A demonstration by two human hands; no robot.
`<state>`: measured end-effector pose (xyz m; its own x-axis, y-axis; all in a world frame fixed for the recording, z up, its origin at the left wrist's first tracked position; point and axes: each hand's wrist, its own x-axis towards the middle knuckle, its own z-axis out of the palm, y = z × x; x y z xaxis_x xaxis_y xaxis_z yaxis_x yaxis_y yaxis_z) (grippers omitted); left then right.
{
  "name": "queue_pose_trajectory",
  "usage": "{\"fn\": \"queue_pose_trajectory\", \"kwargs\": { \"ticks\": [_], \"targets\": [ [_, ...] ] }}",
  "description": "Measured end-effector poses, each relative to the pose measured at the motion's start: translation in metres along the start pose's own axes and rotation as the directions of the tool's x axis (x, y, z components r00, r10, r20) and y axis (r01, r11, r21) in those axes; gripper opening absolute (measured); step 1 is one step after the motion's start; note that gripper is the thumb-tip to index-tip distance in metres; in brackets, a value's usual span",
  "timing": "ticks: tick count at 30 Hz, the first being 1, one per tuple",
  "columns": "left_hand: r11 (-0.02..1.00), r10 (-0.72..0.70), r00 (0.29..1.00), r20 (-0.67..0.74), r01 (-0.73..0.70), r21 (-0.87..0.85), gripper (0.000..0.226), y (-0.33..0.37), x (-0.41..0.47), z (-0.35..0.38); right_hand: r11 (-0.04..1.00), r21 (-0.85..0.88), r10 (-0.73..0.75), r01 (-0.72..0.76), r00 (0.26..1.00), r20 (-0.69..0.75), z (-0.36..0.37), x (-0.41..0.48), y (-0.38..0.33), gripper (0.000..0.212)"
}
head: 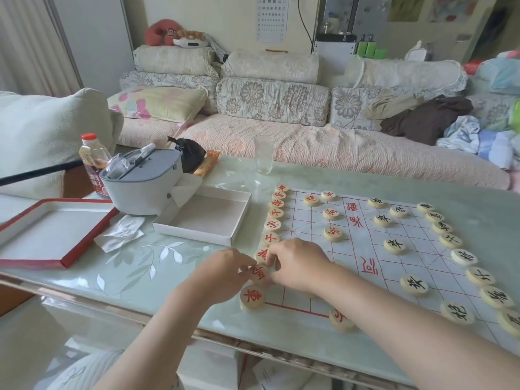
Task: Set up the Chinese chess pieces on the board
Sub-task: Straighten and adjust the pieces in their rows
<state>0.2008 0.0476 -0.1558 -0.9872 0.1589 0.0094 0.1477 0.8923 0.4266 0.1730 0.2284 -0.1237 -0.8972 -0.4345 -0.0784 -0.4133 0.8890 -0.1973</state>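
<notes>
A white paper board (374, 266) with red lines lies on the glass table. Round wooden pieces with red characters line its left edge, and pieces with black characters line its right edge. Both hands meet at the near left edge. My left hand (225, 274) and my right hand (298, 263) each have fingertips on one red piece (259, 274) in that row. Just in front of it sits a red chariot piece (252, 297) at the corner. More red pieces (332, 233) and black pieces (394, 245) stand further in on the board.
An open white box (208, 218) and its red-edged lid (42, 232) lie to the left. Behind them are a grey container (140, 184), a sauce bottle (94, 161), a crumpled tissue (121, 232) and an empty glass (264, 153). A sofa runs along the far side.
</notes>
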Motion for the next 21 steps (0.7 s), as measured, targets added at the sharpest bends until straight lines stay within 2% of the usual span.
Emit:
{"fn": "queue_pose_trajectory", "kwargs": {
  "ticks": [5,9,21],
  "targets": [
    [0.997,-0.070,0.998,-0.003,0.070,-0.027,0.022,-0.0100,-0.0028,-0.0016,1.000,0.012,-0.006,0.006,1.000,0.011,-0.0025,-0.0004,0.0013,0.025],
    [0.998,-0.054,0.998,0.017,0.054,-0.017,0.034,-0.0078,-0.0030,-0.0027,0.999,0.038,-0.007,0.005,0.998,0.061,-0.0025,-0.0052,-0.0003,0.029],
    [0.998,-0.009,0.997,0.079,0.014,-0.060,0.032,-0.0015,0.0051,-0.0045,0.997,0.065,0.032,-0.037,0.996,0.082,-0.0010,-0.0022,0.0035,0.028]
  ]
}}
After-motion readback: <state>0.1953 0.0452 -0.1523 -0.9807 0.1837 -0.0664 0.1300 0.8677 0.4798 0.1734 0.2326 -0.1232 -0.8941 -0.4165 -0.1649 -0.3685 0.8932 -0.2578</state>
